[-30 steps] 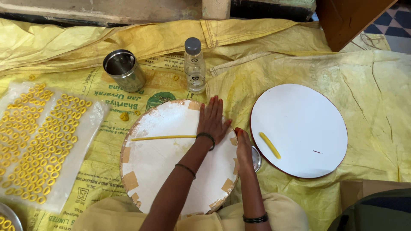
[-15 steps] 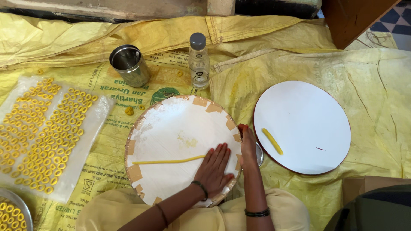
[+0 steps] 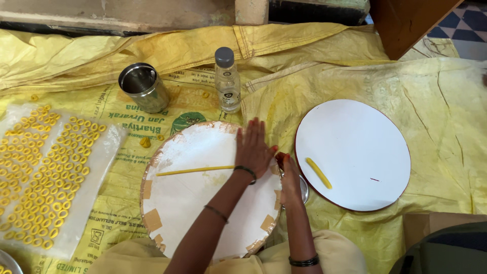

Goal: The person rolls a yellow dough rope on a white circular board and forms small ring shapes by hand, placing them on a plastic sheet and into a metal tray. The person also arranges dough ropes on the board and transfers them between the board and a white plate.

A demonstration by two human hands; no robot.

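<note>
A round white board (image 3: 193,203) with taped edges lies in front of me on yellow sacking. A long thin yellow dough rope (image 3: 195,170) stretches across it. My left hand (image 3: 253,148) lies flat and open on the rope's right end, fingers pointing away from me. My right hand (image 3: 290,177) rests on the board's right rim with fingers together, gripping the edge. A small steel bowl (image 3: 303,186) peeks out from under that hand. To the right, a second round white board (image 3: 365,137) carries a short thick yellow dough piece (image 3: 318,172).
A steel cup (image 3: 143,87) and a small clear bottle (image 3: 227,80) with a grey cap stand behind the board. A plastic sheet (image 3: 96,182) at left holds several rows of yellow dough rings (image 3: 45,172). A loose dough bit (image 3: 145,142) lies on the sacking. A cardboard box (image 3: 436,223) sits at lower right.
My left hand drew the rope toward me across the board, then pushed it away again to the middle. The right hand stayed at the rim.
</note>
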